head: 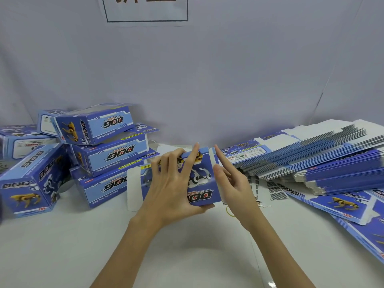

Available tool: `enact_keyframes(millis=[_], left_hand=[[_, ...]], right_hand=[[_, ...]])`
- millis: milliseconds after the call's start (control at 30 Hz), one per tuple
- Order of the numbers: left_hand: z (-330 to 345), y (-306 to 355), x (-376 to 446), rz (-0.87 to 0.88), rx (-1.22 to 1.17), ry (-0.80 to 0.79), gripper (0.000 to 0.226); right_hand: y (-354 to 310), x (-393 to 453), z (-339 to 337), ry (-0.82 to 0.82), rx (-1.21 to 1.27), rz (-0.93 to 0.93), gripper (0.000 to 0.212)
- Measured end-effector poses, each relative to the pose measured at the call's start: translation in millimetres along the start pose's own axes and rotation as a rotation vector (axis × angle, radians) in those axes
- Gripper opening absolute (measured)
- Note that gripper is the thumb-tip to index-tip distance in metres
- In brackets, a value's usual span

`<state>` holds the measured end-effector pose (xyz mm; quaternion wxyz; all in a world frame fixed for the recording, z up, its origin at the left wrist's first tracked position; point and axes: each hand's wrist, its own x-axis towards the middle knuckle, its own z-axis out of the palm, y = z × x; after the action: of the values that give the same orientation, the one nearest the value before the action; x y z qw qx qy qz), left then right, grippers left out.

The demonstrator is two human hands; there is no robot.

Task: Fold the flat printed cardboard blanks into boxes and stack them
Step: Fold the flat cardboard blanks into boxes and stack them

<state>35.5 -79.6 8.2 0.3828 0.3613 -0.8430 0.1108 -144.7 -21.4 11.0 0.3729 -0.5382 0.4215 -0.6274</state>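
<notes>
We see L hand [172, 190] gripping box [204, 179] over tabletop [187, 246]; R hand [232, 183] spread, fingers straight, touching box's rt side. Blanks [324, 154] at rt, folded boxes [104, 146] at left.

Bare forearms, no sleeves; left hand [172, 190], right hand [232, 183] ungloved, slender fingers [194, 154].

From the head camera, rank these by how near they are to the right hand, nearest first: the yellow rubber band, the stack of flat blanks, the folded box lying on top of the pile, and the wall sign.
1. Yellow rubber band: on the table beside the right hand.
2. Stack of flat blanks: to its right.
3. Top folded box: far left, atop the pile.
4. Wall sign: high on the backdrop.
</notes>
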Motion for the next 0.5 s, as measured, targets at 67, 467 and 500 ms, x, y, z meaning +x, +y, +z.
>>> enact_keyframes(millis=[67,467,500], left_hand=[[0.2,2.0,-0.8,0.008,-0.010,-0.017,0.128],[5.6,7.9,-3.1,0.011,-0.018,-0.047,0.122],[6.3,8.2,-3.1,0.010,-0.024,-0.050,0.122]], right_hand=[[1.9,0.7,0.2,0.018,0.012,0.005,0.051],[5.7,-0.8,5.8,0.083,0.042,0.025,0.038],[6.7,-1.0,7.0,0.084,0.035,0.024,0.037]])
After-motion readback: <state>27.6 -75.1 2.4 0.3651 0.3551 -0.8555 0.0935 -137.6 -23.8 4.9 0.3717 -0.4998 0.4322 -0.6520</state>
